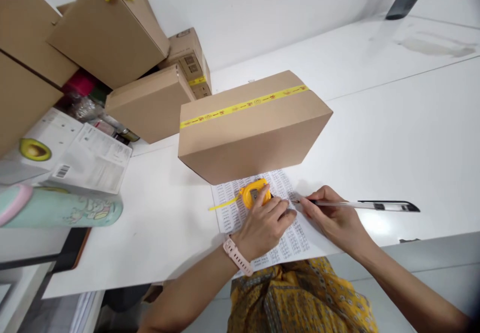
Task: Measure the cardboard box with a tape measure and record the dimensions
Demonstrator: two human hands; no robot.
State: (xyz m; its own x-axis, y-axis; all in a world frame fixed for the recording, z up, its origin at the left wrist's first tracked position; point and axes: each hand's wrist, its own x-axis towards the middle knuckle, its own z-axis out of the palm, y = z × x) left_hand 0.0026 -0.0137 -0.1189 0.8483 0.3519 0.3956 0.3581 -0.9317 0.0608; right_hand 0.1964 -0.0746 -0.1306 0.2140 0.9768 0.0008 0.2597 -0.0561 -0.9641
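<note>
My right hand (337, 218) pinches a clear-barrelled pen with a black cap end (367, 204), its tip down at the paper. The printed sheet (300, 238), covered in columns of small text, lies on the white table beneath both hands. My left hand (266, 220), wearing a pink wristband, rests palm down on the sheet with fingers spread. One of its fingers lies on a yellow tape measure (247, 196), whose short yellow blade sticks out to the left. Just behind stands a closed cardboard box (247, 143) sealed with yellow printed tape, covering the sheet's far edge.
Several cardboard boxes (112, 33) are stacked at the back left. Nearer are a white carton with an avocado picture (97, 158) and a mint-green bottle (86, 208) on its side. The white table's (157, 248) front edge runs close to my body.
</note>
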